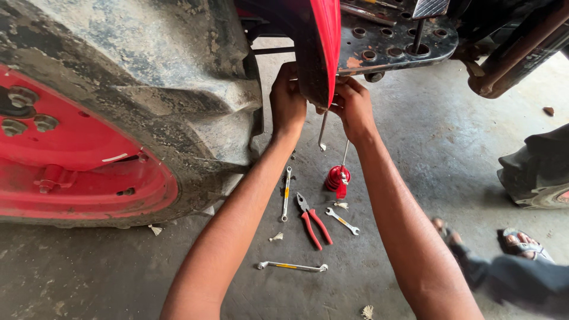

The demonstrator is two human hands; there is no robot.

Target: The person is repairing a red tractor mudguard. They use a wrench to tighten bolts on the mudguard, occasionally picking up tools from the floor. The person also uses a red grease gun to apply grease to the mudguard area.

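One huge muddy tractor tyre (pixel 148 77) with a red wheel rim (pixel 77 172) fills the view from nine to eleven o'clock, standing on the concrete floor (pixel 415 154). At twelve o'clock the red mudguard (pixel 323 47) hangs edge-on, beside a perforated metal footplate (pixel 397 41) at one o'clock. Both hands are raised to the mudguard's lower edge, likely so one can steady a fastener while the other turns it: the left hand (pixel 287 101) is curled closed against the guard's inner face, though what it grips is hidden; the right hand (pixel 354 106) is clamped on a slim wrench (pixel 322 133) hanging down from it. On the floor at six o'clock, within reach, lie a red oil can (pixel 338 176), red-handled pliers (pixel 313 220) and three spanners (pixel 291 266). Another person's sandalled feet (pixel 521 243) show at four o'clock.
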